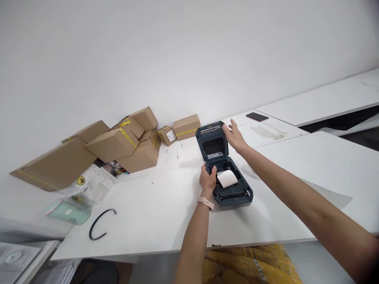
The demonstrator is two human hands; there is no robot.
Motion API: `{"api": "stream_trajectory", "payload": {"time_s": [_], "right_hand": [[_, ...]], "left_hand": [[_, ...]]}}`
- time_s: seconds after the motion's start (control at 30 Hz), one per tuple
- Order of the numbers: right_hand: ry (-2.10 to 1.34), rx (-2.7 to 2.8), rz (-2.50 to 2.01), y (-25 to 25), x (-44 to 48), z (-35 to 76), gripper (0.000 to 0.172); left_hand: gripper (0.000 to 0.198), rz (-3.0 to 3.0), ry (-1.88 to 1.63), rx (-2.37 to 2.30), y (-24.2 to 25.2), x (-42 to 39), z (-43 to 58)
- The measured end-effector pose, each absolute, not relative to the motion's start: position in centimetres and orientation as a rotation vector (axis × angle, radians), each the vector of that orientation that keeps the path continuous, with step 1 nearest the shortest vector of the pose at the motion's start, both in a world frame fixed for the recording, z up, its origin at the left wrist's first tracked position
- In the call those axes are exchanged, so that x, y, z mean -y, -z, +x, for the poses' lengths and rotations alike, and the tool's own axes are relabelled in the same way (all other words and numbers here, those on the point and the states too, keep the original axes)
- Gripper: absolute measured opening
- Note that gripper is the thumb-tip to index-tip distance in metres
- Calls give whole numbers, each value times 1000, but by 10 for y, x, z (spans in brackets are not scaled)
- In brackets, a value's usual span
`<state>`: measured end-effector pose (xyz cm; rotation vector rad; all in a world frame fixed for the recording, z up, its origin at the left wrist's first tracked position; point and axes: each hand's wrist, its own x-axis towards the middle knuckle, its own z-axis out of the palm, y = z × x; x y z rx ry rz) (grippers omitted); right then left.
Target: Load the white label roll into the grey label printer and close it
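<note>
A dark blue-grey label printer (233,196) sits on the white table with its lid (213,146) raised. Inside lies a roll of white label paper (227,178). My left hand (207,179) is closed around the left side of the printer's base, thumb over the rim. At the lid's upper right corner is my right hand (234,136), its fingers spread and stretched out. A fingertip there appears to touch the lid's edge, and I see nothing else in that hand.
Brown cardboard boxes (115,144) are piled at the back left against the wall. A black curved band (94,227) and a mint-green pouch (71,212) lie on the left. A dark phone (257,116) rests at the back right. The table's front edge (148,251) is near me.
</note>
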<state>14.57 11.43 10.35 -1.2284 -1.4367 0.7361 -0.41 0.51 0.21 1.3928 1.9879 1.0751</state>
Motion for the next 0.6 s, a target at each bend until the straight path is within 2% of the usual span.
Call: {"api": "stream_trajectory", "payload": {"time_s": [0.1,0.17,0.23,0.43,0.6], "right_hand": [[-628,1391,-1201,-63,-77,160,60],[-614,1605,-1118,-36,-58,170,42],[-568,1944,-1022,-17,-47,175,31],[-101,2687,-1008,-15,-50,162,35],[-14,2854,-1024,-17,-62,143,26]], "left_hand": [[55,1409,-1067,-2005,-1,-6,-3],[55,1419,-1041,-2033,-1,-7,-2],[56,1425,-1013,-2062,-1,-8,-2],[60,1467,-971,-2114,-6,-6,-1],[61,1478,-949,-2140,-9,-4,2]]}}
